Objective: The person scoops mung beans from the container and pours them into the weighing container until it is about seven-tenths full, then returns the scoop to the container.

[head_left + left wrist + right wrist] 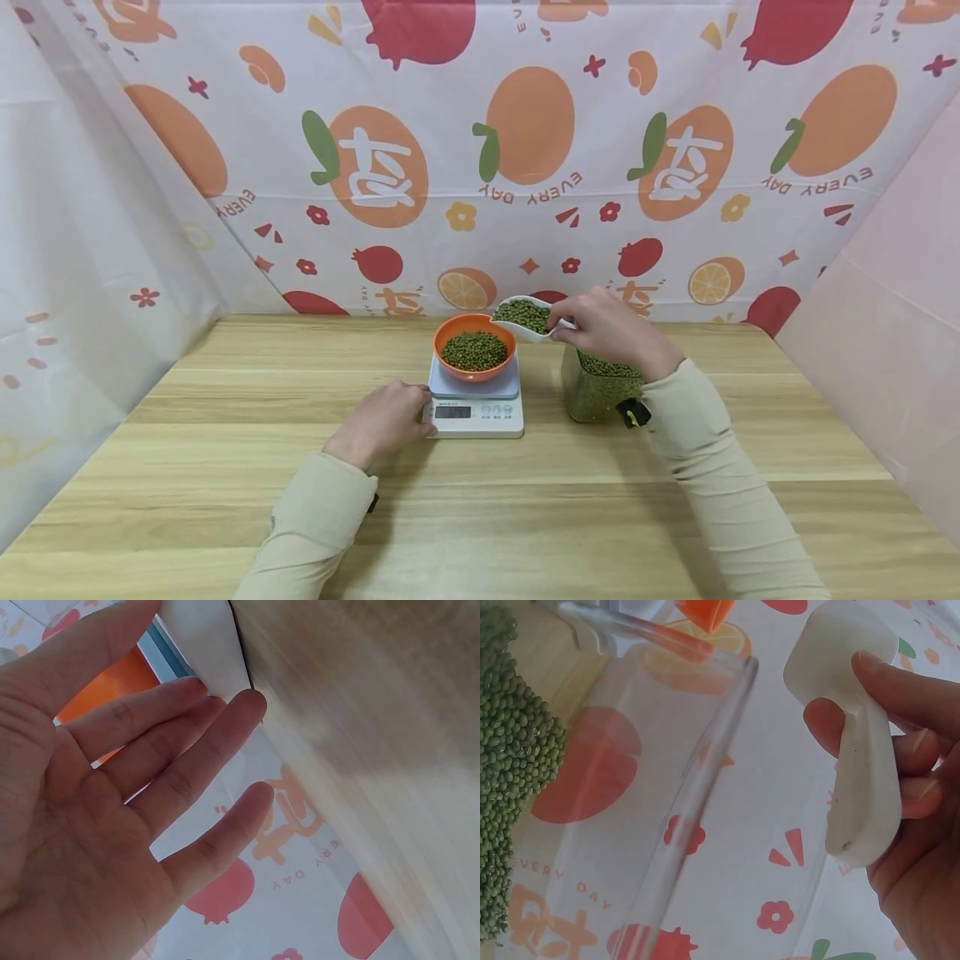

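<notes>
A white scoop (534, 336) heaped with green mung beans is gripped by its handle in my right hand (617, 332). Its lip hangs over the right rim of an orange bowl (471, 376), which holds more mung beans (474, 351). Under the bowl is a white kitchen scale (480, 427) with a lit display too small to read. My left hand (384, 421) touches the scale's left side, and the left wrist view shows its fingers (187, 776) loosely extended. In the right wrist view, thumb and fingers wrap the scoop's handle (866, 795).
A clear container (588, 402) of mung beans stands right of the scale, partly covered by my right forearm. Its transparent wall (679, 825) shows in the right wrist view. A fruit-print curtain (525, 250) closes off the back edge of the wooden table (225, 467).
</notes>
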### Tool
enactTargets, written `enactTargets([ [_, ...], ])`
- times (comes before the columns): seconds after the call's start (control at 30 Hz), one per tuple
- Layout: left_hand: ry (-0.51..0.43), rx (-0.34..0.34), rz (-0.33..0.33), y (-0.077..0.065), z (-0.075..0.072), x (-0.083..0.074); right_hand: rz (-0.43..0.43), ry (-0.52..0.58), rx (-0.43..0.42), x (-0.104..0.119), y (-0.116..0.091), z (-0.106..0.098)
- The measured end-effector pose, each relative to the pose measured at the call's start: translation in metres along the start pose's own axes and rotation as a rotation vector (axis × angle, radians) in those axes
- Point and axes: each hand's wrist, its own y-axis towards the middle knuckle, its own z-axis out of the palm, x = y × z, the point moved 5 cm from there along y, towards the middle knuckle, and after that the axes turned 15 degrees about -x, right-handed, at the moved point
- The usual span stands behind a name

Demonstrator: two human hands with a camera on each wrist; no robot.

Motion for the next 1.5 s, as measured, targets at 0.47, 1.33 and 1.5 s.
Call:
enactTargets([
  [0.47, 0.004, 0.006, 0.001, 0.004, 0.001, 0.001, -0.021, -0.103, 0.041, 0.003, 0.011, 0.008],
  [1.33, -0.004, -0.013, -0.005, 0.002, 0.001, 0.001, -0.072, -0.177, 0.086, 0.014, 0.026, 0.023],
  [1.5, -0.001, -0.011, -0.008, 0.002, 0.0, 0.002, -0.057, -0.218, 0.099, 0.016, 0.029, 0.024],
])
